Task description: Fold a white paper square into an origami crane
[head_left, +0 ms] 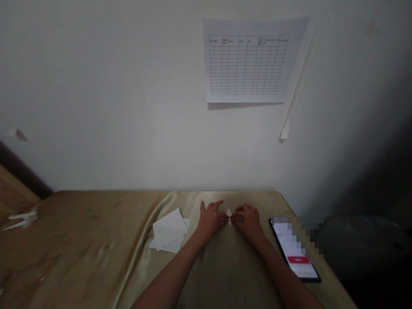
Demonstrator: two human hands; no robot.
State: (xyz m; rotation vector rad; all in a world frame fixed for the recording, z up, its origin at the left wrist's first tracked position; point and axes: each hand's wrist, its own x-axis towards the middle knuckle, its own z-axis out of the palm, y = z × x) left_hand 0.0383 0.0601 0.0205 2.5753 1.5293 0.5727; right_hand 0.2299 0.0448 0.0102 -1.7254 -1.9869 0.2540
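Between my two hands is a small piece of folded white paper (228, 212), narrow and pointed at its far end. My left hand (210, 218) pinches its left side with thumb and forefinger, while other fingers of that hand stretch up and apart. From the right, my right hand (247, 219) pinches the same paper, its remaining fingers curled. The fingertips cover much of the paper, so its full shape is hidden. Left of my left hand lies a loose pile of white paper sheets (170, 231), overlapping at different angles.
A phone (298, 253) with a lit screen and a red button lies near the right edge of the gold cloth-covered table (206, 283). White paper scraps (24, 219) lie at far left. A printed table sheet (246, 64) hangs on the wall (112, 86) behind.
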